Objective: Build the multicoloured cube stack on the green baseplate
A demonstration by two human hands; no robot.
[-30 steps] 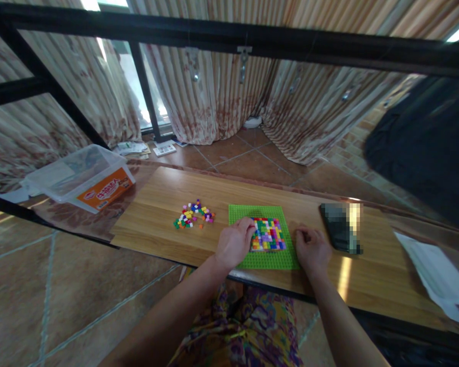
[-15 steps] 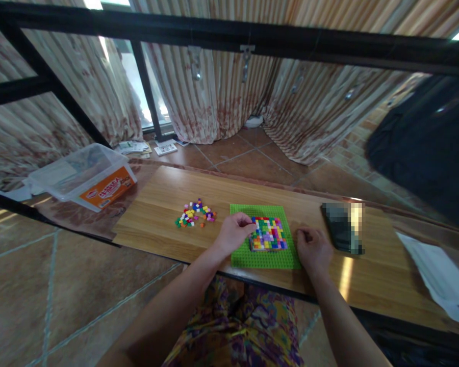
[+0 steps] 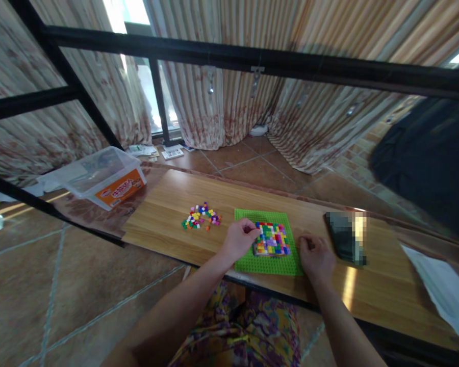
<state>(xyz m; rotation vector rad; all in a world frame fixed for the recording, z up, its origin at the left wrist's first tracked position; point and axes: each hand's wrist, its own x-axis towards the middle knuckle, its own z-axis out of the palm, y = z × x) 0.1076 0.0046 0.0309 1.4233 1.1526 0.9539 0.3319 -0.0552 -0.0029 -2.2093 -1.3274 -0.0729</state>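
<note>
The fingers of my left hand are drawn together, thumb against fingertips, at the upper left corner of the multicoloured brick block; whether a small brick sits between them I cannot tell. That block lies just right of the frame's centre, on the green baseplate, with a margin of bare studs around it. My right hand rests just beside the baseplate's right edge, its fingers curled in loosely; I cannot tell if thumb and fingertips meet.

Left of my 2 hands, near the middle of the frame, loose bricks lie scattered in many colours on the wooden tabletop. Right of my right hand is a dark phone-like object, partly pixelated, and at the lower right a white sheet. At the left of the frame stands 1 clear plastic box with an orange label. Black metal bars cross the upper frame in front of striped curtains, and brown floor tiles fill the lower left.
</note>
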